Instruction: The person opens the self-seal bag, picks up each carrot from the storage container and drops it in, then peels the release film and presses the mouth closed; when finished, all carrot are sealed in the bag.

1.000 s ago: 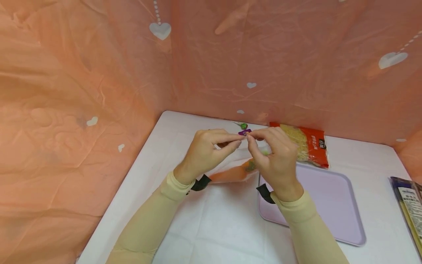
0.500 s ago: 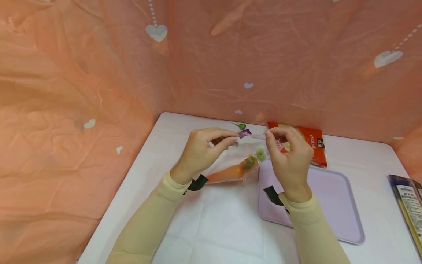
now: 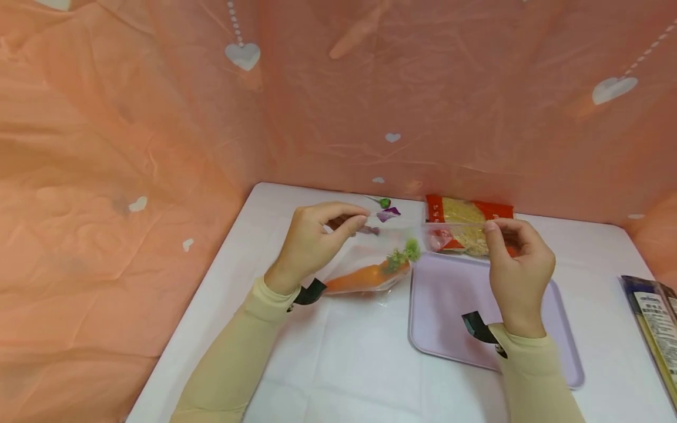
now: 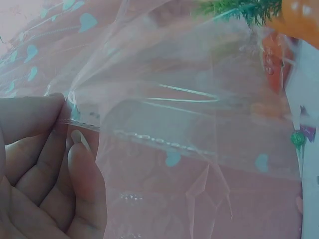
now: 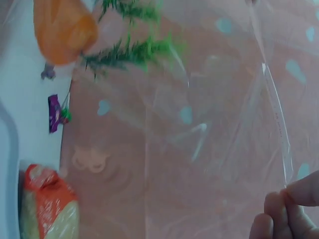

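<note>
A clear zip bag (image 3: 365, 249) hangs between my two hands, with an orange carrot (image 3: 365, 277) with green leafy tops lying inside it. My left hand (image 3: 319, 244) pinches one end of the bag's top edge between thumb and fingers. At the other end, my right hand (image 3: 520, 267) pinches the same edge, holding it stretched above the tray's far side. In the left wrist view, the ridged seal strip (image 4: 159, 142) runs from the fingertips across the film. The right wrist view shows the taut edge leading to the thumb; whether the seal is closed, I cannot tell.
Below my right hand lies a lilac tray (image 3: 444, 329). A red-and-yellow food packet (image 3: 465, 226) lies behind it. Small purple-wrapped candy (image 3: 389, 214) and a green-wrapped lollipop (image 3: 384, 202) sit near the back edge. A dark package (image 3: 653, 320) lies far right.
My right hand has moved to the right along the bag's top edge, away from my left hand, leaving the edge stretched between them. The left hand has shifted only slightly left.
</note>
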The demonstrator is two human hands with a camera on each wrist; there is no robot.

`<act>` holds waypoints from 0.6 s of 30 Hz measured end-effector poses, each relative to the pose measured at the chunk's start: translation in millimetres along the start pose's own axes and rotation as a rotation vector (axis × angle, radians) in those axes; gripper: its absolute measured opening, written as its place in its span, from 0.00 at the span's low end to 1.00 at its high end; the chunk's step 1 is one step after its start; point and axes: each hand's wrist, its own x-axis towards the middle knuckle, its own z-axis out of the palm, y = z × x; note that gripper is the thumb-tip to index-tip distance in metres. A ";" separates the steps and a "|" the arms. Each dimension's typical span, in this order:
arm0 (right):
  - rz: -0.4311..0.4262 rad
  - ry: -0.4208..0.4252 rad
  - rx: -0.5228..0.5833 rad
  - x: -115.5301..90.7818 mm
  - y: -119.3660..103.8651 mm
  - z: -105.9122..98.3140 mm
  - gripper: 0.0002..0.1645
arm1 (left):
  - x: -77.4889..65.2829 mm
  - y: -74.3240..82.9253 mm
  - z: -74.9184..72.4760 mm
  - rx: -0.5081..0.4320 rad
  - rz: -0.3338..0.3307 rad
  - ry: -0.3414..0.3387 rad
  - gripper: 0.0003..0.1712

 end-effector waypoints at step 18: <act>0.355 0.004 -0.082 22.5 35.8 -42.4 0.15 | 0.4 -2.1 -4.7 0.002 0.019 0.024 0.06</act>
